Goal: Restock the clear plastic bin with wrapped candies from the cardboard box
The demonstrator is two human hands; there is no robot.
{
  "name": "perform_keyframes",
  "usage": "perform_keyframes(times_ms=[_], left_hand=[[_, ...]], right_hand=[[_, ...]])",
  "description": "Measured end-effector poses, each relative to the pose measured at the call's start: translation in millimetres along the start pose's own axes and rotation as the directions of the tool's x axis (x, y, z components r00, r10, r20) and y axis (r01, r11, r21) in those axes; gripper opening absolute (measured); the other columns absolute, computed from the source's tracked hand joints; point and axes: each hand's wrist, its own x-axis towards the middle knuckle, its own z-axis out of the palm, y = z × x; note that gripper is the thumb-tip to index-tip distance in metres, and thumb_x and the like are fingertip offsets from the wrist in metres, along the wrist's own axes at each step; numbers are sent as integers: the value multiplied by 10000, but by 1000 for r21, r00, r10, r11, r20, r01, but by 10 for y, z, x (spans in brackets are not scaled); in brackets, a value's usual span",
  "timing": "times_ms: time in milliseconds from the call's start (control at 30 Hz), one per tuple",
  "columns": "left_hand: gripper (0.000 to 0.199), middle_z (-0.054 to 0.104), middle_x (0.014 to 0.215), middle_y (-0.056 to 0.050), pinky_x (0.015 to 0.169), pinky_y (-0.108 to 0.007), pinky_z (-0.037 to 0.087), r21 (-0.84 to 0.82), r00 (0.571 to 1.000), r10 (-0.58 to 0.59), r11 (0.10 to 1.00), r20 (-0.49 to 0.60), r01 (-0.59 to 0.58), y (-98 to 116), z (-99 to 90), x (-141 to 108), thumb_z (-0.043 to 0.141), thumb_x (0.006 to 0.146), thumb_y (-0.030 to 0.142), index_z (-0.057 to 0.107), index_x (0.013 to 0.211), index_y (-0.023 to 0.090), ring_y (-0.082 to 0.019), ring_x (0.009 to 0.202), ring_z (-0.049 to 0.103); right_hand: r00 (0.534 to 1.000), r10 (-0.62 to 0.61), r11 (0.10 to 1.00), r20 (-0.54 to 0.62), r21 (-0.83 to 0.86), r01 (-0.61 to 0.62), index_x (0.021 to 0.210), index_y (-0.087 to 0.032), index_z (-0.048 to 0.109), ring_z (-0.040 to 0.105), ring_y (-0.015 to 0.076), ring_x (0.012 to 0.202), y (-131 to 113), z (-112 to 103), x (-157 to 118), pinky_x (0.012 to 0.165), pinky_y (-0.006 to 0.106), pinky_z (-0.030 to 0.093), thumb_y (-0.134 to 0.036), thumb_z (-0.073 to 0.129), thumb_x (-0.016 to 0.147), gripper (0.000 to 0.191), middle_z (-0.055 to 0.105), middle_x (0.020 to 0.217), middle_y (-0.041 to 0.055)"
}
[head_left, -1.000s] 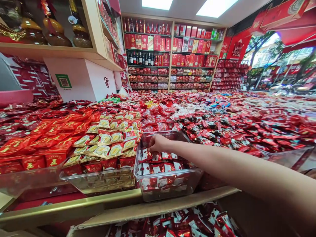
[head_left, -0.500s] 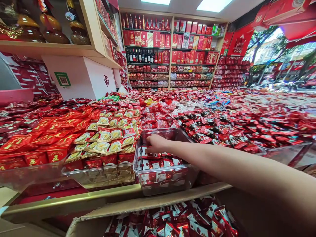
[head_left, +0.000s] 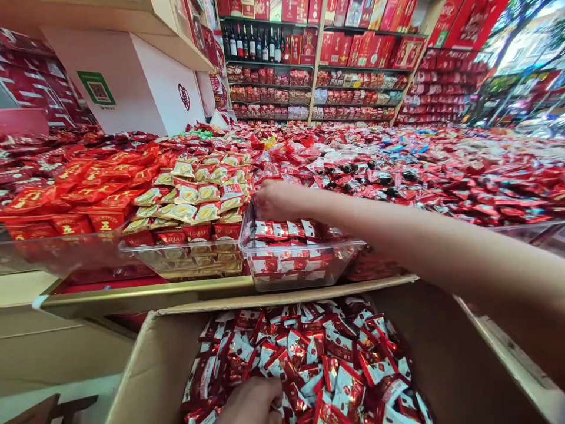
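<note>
My right hand is inside the clear plastic bin, over neat rows of small red-and-white wrapped packets. Its fingers are curled downward, and whatever they hold is hidden behind the hand. Low in the frame, my left hand reaches into an open cardboard box. The box holds a loose heap of similar red-and-white packets. The left fingers look curled among these packets, but what is in them cannot be made out.
Left of the bin stands a tub of gold durian-printed packets, then bright red packets. Dark red packets spread out on the right. A gold-edged counter runs behind the box. Shelves with bottles and gift boxes stand behind.
The view has tipped downward, showing more of the cardboard box. My left hand has come into view in it. The right hand remains at the bin, its fingers now more curled.
</note>
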Motion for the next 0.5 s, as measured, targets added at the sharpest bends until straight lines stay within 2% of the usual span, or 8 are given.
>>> perform_keyframes(times_ms=[100, 167, 200, 267, 333, 400, 467, 500], left_hand=[[95, 595, 676, -8, 590, -258, 335, -60, 998, 9, 998, -67, -13, 51, -81, 25, 548, 571, 115, 571, 536, 200, -192, 660, 532], [72, 573, 671, -8, 600, -261, 357, -135, 993, 16, 990, -113, -31, 96, -182, 41, 515, 669, 227, 548, 615, 192, -179, 648, 519], [118, 562, 658, 0, 602, -256, 371, -190, 990, 20, 981, -136, -46, 119, -235, 48, 480, 714, 285, 527, 659, 191, -169, 643, 513], [168, 554, 665, 12, 622, -248, 395, -392, 987, 23, 916, -160, -84, 166, -325, 57, 452, 751, 350, 483, 712, 190, -149, 651, 509], [167, 564, 687, 16, 646, -252, 407, -635, 990, 11, 766, -142, -100, 212, -369, 57, 497, 741, 349, 466, 720, 187, -139, 666, 517], [172, 583, 678, 20, 651, -252, 408, -782, 995, 1, 619, -99, -78, 252, -365, 48, 562, 712, 328, 483, 718, 176, -132, 665, 525], [180, 583, 627, 38, 605, -212, 391, -796, 995, -16, 601, -98, -69, 287, -338, 32, 604, 688, 316, 510, 693, 163, -105, 615, 503], [182, 571, 589, 51, 568, -187, 373, -788, 993, -30, 611, -117, -75, 304, -325, 21, 627, 671, 307, 522, 666, 158, -86, 576, 476]], right_hand=[[980, 19, 995, -200, 104, 2, 930, -103, 551, 458, 146, 901, -336, -354, -425, 805, 309, 315, -267, 465, 770, 245, 479, 891, 16], [986, 46, 964, -160, 264, -3, 928, -141, 556, 481, 112, 843, -584, -379, -812, 761, 282, 336, -308, 351, 817, 287, 491, 837, -12], [995, 25, 939, -97, 343, 10, 883, -161, 572, 491, 101, 789, -686, -297, -1006, 725, 259, 356, -328, 357, 816, 280, 509, 798, -16], [999, -8, 883, 39, 469, -12, 811, -174, 589, 490, 88, 674, -815, 38, -1342, 633, 219, 376, -318, 401, 808, 237, 536, 722, -6], [985, 110, 815, 135, 555, -167, 837, -163, 584, 485, 108, 638, -848, 500, -1559, 574, 226, 379, -338, 475, 770, 217, 554, 713, 21], [944, 158, 593, 289, 737, -325, 920, -149, 558, 485, 108, 609, -833, 929, -1653, 535, 215, 385, -398, 537, 719, 321, 559, 700, 24], [912, 130, 348, 390, 843, -410, 903, -138, 553, 476, 94, 577, -817, 1207, -1668, 510, 198, 380, -438, 555, 693, 367, 550, 665, 10], [904, 118, 258, 411, 866, -428, 848, -134, 559, 468, 85, 559, -816, 1279, -1662, 504, 191, 374, -450, 552, 692, 353, 541, 639, 1]])
